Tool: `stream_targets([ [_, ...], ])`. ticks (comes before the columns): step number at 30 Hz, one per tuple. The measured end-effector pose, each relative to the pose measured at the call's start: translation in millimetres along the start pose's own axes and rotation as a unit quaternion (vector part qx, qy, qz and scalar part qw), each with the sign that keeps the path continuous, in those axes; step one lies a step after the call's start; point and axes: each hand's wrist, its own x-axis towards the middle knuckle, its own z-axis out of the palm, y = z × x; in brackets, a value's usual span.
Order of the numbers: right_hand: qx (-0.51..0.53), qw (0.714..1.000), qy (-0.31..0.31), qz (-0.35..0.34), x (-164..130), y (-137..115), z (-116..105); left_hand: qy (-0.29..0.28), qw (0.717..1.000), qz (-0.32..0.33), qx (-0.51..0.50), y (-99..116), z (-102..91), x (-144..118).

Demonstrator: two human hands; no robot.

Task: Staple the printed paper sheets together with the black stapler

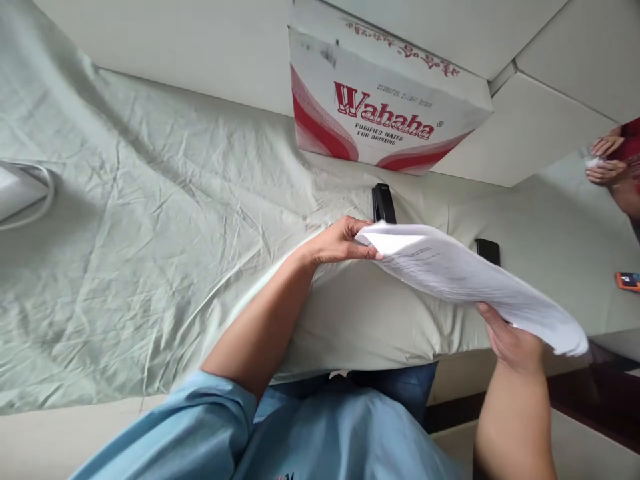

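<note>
A thick stack of white paper sheets is held tilted above the cloth, between both hands. My left hand pinches its upper left corner, thumb on the near side and fingers behind. Lower right, my right hand grips the near edge with the thumb on top; its other fingers are hidden under the sheets. Just beyond my left hand lies a black stapler, its near end hidden by the hand and paper. Behind the stack, a small black object rests on the cloth, partly covered.
A pale green cloth covers the table, wrinkled at left. A white and red Wahaha water carton stands against the white panel at the back. A white object with a looped cord sits far left. At right are another person's hands and an orange device.
</note>
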Motion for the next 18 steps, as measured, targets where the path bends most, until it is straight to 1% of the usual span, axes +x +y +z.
stream_targets([
  [2, -0.012, 1.0, -0.015, 0.006, -4, 1, 7, 0.009, 1.0, -0.014, 0.025, -5, 0.9, 1],
  [5, -0.042, 0.998, -0.041, 0.024, -9, 0, 12, 0.056, 0.991, -0.063, 0.105, -16, 0.5, 4],
  [7, -0.032, 0.998, -0.041, 0.039, -14, -1, 13, 0.064, 0.986, -0.071, 0.14, -21, 0.8, 6],
  [10, 0.021, 0.996, -0.021, 0.082, -25, -3, 14, 0.035, 0.99, -0.057, 0.126, -22, 1.9, 5],
  [13, 0.056, 0.984, -0.006, 0.168, -38, 2, 11, 0.012, 0.994, -0.061, 0.086, -17, 2.9, 4],
  [15, 0.057, 0.972, -0.014, 0.227, -47, 9, 8, -0.004, 0.994, -0.073, 0.082, -14, 3.5, 4],
  [16, 0.048, 0.968, -0.021, 0.247, -51, 14, 6, -0.009, 0.993, -0.076, 0.091, -13, 4.0, 4],
  [18, 0.005, 0.966, -0.035, 0.255, -57, 24, 1, -0.007, 0.989, -0.072, 0.126, -13, 5.8, 6],
])
